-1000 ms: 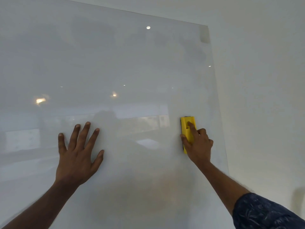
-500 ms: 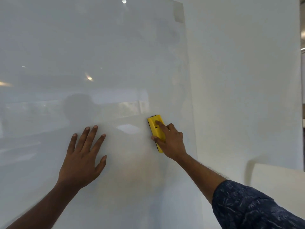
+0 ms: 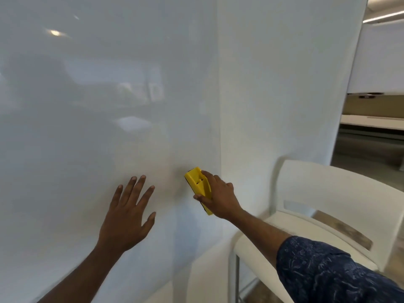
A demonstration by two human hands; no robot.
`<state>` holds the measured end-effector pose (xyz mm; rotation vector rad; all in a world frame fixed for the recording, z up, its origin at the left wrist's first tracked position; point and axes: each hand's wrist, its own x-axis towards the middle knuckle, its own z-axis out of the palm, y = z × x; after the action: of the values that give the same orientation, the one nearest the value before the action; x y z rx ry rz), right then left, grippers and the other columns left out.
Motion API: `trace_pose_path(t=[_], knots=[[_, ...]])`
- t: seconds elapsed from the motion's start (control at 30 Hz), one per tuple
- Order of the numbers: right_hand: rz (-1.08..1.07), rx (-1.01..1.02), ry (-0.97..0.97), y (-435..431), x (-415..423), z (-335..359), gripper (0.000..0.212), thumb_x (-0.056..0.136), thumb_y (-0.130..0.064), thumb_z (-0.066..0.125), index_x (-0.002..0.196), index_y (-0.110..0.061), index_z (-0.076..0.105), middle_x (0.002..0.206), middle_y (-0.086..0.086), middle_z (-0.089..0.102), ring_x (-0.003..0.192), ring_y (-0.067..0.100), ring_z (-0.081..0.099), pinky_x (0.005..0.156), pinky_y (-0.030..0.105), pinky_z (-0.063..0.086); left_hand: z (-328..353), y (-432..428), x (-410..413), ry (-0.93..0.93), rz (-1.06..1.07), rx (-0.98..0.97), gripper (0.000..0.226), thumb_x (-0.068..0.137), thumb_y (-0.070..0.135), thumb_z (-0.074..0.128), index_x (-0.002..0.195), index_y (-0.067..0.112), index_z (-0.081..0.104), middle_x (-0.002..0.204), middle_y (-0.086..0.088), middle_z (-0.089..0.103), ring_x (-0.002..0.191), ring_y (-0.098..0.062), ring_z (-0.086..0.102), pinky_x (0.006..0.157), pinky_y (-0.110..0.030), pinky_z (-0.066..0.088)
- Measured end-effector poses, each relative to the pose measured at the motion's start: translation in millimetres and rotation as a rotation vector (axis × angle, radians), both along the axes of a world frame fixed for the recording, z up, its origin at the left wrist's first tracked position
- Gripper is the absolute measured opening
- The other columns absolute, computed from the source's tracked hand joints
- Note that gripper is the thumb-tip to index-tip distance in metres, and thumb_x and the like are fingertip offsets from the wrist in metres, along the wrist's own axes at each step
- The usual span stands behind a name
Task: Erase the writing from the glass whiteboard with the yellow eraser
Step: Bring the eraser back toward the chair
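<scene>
- The right hand (image 3: 220, 200) grasps the yellow eraser (image 3: 200, 187): the index finger lies along its back toward 11 o'clock, the thumb presses its left long side, and the other fingers curl over its right side.
- The eraser is pressed flat against the glass whiteboard (image 3: 87, 106), tilted so that its upper end leans toward 11 o'clock and its lower end pokes out under the hand at 5 o'clock. A dark strip, likely the felt, shows along the edge that meets the glass.
- The eraser sits low on the board, just left of the board's right edge, at about 5 o'clock from the middle of the view.
- The left hand (image 3: 126, 217) grasps nothing: its fingers are spread and straight, pointing toward 1 o'clock, with the thumb out at 3 o'clock. It lies against the glass, at 9 o'clock from the eraser and apart from it.
- No writing can be made out on the glass around either hand; only faint smudges and reflections of lights and a room show.
- The right forearm runs off toward 4 o'clock into a dark blue patterned sleeve (image 3: 328, 274).
- A white wall (image 3: 284, 84) continues at 3 o'clock of the board.
- A white chair (image 3: 328, 193) stands near the wall at 4 o'clock, behind the right arm.
</scene>
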<state>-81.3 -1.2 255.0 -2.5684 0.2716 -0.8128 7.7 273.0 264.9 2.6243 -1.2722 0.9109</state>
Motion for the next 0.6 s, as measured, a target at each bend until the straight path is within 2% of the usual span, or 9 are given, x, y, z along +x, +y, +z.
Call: trace_pose_path(t=[0.13,0.6], knots=[[-0.047,0.016,0.119,-21.2,-27.3,-52.3,0.077,0.083,-0.059,0.059,0.146,-0.027,0.028,0.124,0.002,0.055,0.111,0.025,0.054,0.091,0.041,0.033,-43.1,-30.6,-16.4,0.144,-0.017,0.047,0.08,0.097,0.063,0.009,0.15,0.014,0.044,0.164,-0.013,0.026,0.152,-0.032,0.022,0.119,-0.057,0.025],[-0.331,0.047,0.591,-161.7,-109.6,-197.1,0.068,0.081,-0.059,0.06,0.138,-0.028,0.038,0.124,0.003,0.057,0.111,0.028,0.054,0.092,0.042,0.034,-145.9,-133.0,-50.5,0.366,-0.061,0.223,0.08,0.097,0.064,0.011,0.149,0.014,0.046,0.162,-0.014,0.029,0.149,-0.033,0.029,0.118,-0.055,0.028]])
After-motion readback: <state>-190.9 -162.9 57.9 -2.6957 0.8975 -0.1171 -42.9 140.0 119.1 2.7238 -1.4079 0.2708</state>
